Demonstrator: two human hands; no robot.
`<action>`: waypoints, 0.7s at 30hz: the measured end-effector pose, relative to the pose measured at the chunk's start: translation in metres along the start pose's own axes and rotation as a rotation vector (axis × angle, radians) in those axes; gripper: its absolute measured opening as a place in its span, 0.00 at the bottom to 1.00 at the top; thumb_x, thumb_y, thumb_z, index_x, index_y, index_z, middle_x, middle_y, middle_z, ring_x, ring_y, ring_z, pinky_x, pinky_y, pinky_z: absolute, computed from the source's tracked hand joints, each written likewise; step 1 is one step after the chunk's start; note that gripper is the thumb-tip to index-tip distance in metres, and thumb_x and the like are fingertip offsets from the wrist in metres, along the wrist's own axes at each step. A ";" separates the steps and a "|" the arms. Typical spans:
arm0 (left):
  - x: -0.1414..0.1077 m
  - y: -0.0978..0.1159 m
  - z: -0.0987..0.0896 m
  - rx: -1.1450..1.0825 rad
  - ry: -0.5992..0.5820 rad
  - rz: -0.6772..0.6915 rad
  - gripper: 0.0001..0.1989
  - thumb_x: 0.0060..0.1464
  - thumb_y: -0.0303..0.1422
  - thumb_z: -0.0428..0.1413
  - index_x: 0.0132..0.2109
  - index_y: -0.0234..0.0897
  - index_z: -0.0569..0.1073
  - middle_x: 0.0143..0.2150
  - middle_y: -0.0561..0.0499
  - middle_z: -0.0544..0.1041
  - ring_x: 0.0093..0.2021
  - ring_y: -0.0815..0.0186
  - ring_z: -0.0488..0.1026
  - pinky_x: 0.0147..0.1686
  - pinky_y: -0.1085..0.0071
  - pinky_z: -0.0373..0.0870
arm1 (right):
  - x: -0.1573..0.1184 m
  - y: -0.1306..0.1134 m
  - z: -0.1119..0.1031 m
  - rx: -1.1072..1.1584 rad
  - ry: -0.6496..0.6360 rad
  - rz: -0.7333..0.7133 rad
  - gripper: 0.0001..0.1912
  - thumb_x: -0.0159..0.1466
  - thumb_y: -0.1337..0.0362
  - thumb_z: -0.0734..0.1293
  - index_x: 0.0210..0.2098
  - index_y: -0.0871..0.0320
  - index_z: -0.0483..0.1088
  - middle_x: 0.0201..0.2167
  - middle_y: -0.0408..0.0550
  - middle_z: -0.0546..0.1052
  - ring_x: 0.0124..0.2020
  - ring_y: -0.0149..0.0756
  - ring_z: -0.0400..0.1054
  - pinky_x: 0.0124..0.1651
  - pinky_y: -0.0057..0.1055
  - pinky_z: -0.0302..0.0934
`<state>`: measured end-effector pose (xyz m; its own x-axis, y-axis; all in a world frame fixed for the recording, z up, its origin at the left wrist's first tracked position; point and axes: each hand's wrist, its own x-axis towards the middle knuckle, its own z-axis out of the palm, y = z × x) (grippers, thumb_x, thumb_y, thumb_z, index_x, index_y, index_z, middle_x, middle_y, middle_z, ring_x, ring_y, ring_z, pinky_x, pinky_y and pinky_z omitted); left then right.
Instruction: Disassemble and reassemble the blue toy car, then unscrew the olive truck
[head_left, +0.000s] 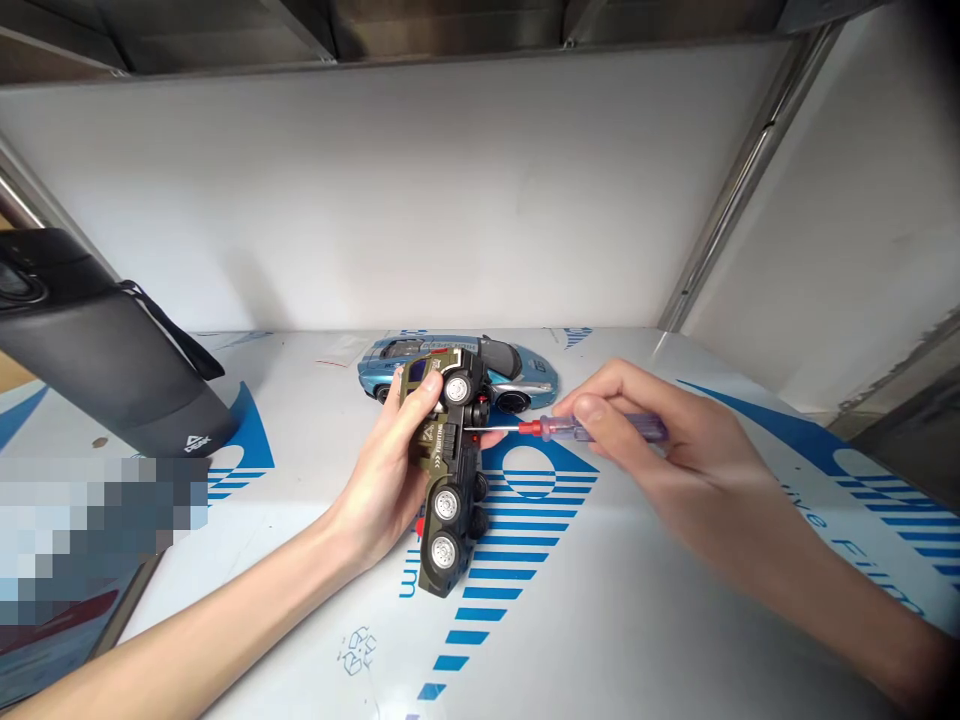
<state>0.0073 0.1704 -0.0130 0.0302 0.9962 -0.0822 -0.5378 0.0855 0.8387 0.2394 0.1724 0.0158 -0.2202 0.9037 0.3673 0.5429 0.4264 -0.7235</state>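
Observation:
My left hand (390,480) is closed around a dark green toy truck (442,475), tipped on its side with its silver-hubbed wheels facing me and its underside turned to the right. In my right hand (652,430) is a screwdriver (570,428) with a clear purple handle and a red collar, pinched between thumb and fingers. Its thin shaft points left, and the tip meets the truck's underside near the middle; the exact contact spot is too small to make out. Directly behind the truck stands a blue and silver toy car (517,370), partly covered by it.
A dark grey water bottle (127,350) stands at the left, with a strap. Below it lies a pixelated flat item (82,560). White film with blue print covers the table (300,600). A metal shelf (450,35) runs overhead, with a metal post (750,170) at right.

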 end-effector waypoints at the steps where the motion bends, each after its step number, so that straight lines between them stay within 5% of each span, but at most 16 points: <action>1: 0.000 -0.001 -0.001 0.009 -0.005 0.012 0.26 0.68 0.40 0.63 0.67 0.36 0.69 0.47 0.40 0.85 0.42 0.52 0.87 0.39 0.64 0.86 | 0.000 0.000 0.000 0.003 -0.009 0.001 0.19 0.76 0.42 0.63 0.40 0.48 0.76 0.38 0.42 0.84 0.38 0.37 0.78 0.26 0.28 0.62; 7: 0.001 -0.001 0.000 0.008 0.009 0.018 0.27 0.68 0.41 0.63 0.67 0.37 0.68 0.48 0.40 0.85 0.40 0.53 0.87 0.39 0.65 0.86 | 0.001 0.007 0.000 0.029 -0.056 -0.046 0.10 0.75 0.47 0.67 0.48 0.42 0.73 0.35 0.37 0.81 0.36 0.34 0.77 0.36 0.31 0.67; 14: 0.004 -0.002 0.000 -0.011 -0.013 0.013 0.25 0.69 0.41 0.62 0.67 0.39 0.69 0.43 0.42 0.83 0.37 0.59 0.84 0.35 0.66 0.85 | 0.004 0.013 -0.002 0.019 -0.073 -0.147 0.07 0.75 0.50 0.67 0.46 0.44 0.72 0.41 0.38 0.81 0.41 0.34 0.77 0.38 0.30 0.67; 18: 0.005 -0.003 -0.004 -0.019 -0.012 -0.020 0.25 0.68 0.41 0.63 0.67 0.44 0.69 0.45 0.44 0.82 0.36 0.59 0.83 0.33 0.64 0.85 | 0.006 0.014 -0.006 -0.078 -0.101 -0.348 0.00 0.76 0.58 0.67 0.46 0.44 0.70 0.42 0.37 0.79 0.41 0.31 0.75 0.45 0.30 0.68; 21: 0.005 -0.002 -0.003 -0.036 -0.002 -0.051 0.24 0.68 0.41 0.62 0.67 0.44 0.69 0.45 0.44 0.81 0.34 0.59 0.82 0.31 0.64 0.84 | 0.008 0.014 -0.009 -0.180 -0.124 -0.548 0.05 0.76 0.63 0.67 0.47 0.43 0.70 0.42 0.37 0.79 0.44 0.33 0.74 0.47 0.31 0.67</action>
<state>0.0062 0.1755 -0.0171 0.0598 0.9906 -0.1233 -0.5655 0.1354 0.8135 0.2530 0.1853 0.0139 -0.5947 0.5561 0.5806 0.4501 0.8287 -0.3327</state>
